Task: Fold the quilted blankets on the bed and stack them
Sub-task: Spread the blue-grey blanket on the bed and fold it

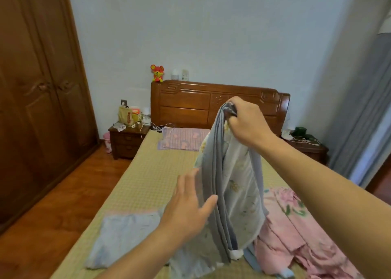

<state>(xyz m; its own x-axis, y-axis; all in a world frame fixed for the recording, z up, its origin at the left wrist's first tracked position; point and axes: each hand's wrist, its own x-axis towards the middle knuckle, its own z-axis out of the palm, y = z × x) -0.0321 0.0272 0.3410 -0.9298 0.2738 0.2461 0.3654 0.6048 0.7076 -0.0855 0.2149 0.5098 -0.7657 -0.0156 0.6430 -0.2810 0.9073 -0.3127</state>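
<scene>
blue blanket hanging from one hand, other hand going in

right hand (245, 120) was up high, fingers pinched round the top edge of the blue quilted blanket (230, 185); so the blanket's long axis ran straight down, its tail bunched on the bed (148, 173) near me; left hand (190, 204) was lower and just left of the hanging folds, fingers spread wide, holding nothing, thumb about touching the cloth; it's the nearer one to the middle, so i'd guess it takes that next; pink blanket (296, 225) lay crumpled on the right; no containers in play.
</scene>
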